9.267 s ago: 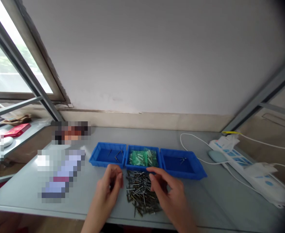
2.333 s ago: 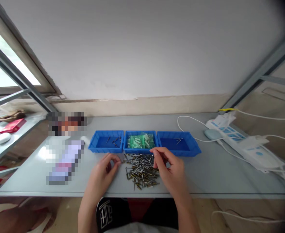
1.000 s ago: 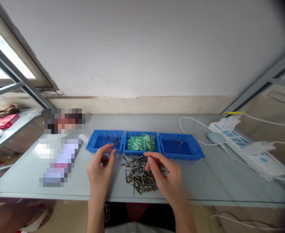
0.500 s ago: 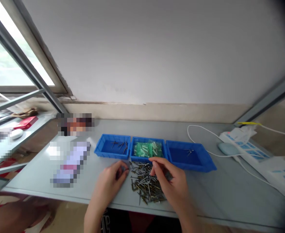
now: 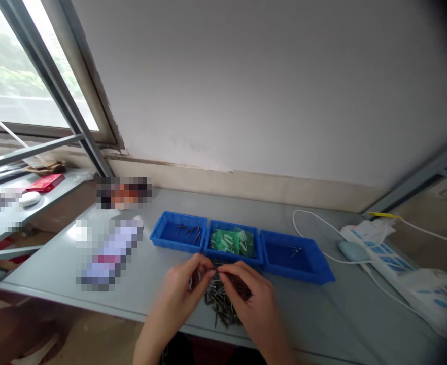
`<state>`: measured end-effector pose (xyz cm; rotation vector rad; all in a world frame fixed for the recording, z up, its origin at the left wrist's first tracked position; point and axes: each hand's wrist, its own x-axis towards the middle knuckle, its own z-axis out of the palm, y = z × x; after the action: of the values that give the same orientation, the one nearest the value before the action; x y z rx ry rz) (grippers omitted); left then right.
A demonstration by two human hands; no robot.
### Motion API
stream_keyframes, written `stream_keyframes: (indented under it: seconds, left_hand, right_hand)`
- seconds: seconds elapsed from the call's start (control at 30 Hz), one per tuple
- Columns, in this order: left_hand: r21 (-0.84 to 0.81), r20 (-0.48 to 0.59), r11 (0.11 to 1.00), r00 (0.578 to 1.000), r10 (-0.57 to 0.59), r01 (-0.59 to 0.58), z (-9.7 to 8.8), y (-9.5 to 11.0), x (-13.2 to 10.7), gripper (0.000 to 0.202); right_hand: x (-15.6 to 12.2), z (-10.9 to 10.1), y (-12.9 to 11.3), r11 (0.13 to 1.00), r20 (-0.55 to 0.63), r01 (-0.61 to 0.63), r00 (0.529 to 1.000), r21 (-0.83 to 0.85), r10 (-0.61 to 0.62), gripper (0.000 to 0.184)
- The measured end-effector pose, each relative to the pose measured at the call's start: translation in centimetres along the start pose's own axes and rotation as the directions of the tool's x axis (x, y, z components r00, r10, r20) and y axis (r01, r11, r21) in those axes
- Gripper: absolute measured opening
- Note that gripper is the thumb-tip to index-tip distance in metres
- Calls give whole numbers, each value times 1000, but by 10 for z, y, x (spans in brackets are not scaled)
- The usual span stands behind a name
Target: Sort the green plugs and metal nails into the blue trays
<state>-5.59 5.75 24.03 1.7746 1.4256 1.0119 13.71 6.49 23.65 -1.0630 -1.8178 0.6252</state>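
My left hand [image 5: 190, 284] is closed in a pinch, thumb against forefinger. My right hand [image 5: 248, 294] pinches too, its fingertips nearly meeting the left ones. Whatever sits between the fingertips is too small and hidden to make out. Below them lies a pile of small metal pins [image 5: 222, 307], some silver and some brass-coloured, partly covered by my right hand. Behind the pile stand three blue trays in a row: the left tray [image 5: 170, 238] holds several thin pins, the middle tray [image 5: 212, 254] green packets [image 5: 233, 242], the right tray [image 5: 284, 261] a few pins.
A power strip [image 5: 388, 256] with white cables and a pale rounded device [image 5: 354, 251] lies at the right. On the left are a blurred-out phone-like object [image 5: 112, 253] and an orange and dark item [image 5: 124, 193]. A wall closes off the back; a person's limb shows lower left.
My right hand has moved left from over the pile, and its fingertips now meet those of my left hand. My left hand has shifted slightly right. The camera view has tilted a little.
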Motion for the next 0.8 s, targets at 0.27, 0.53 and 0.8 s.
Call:
stream_keyframes:
  seconds: [0.27, 0.53, 0.8]
  left_hand:
    - [-74, -53, 997, 999, 4, -8, 2, 3, 0, 21]
    - [-251, -162, 968, 987, -14, -28, 8, -2, 5, 23]
    - [-279, -168, 960, 985, -24, -24, 7, -8, 4, 25]
  right_hand:
    - [-4, 4, 3, 999, -3, -27, 1000, -19, 27, 12]
    - [-5, 13, 3, 998, 3, -62, 998, -9, 62, 11]
    - [-2, 11, 2, 998, -44, -64, 997, -20, 63, 11]
